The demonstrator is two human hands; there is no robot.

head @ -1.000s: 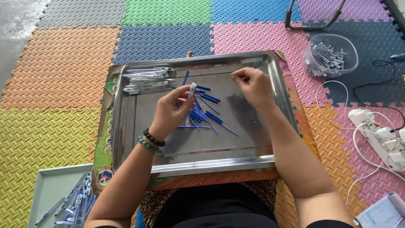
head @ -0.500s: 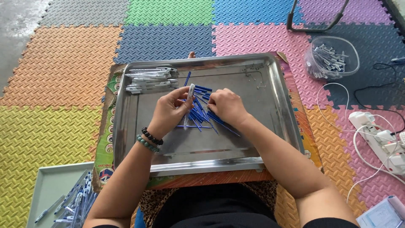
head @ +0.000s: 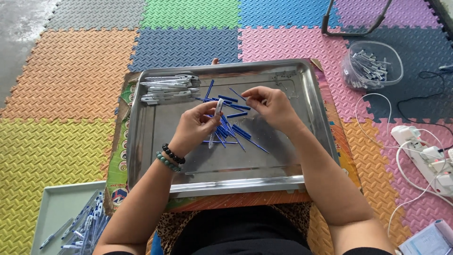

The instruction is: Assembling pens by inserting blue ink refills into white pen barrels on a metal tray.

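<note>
The left hand [head: 196,127] pinches a pale pen barrel [head: 217,109] upright over the steel tray [head: 264,182]; the right hand [head: 271,101] nips one thin blue refill [head: 237,94] between its fingertips. Barrel and refill look light, stiff and slick — best held near the ends, the refill apt to bend. Loose blue refills [head: 236,130] lie under the hands, perhaps twenty — they overlap. Roughly ten assembled pens [head: 167,87] sit at the tray's far left corner.
</note>
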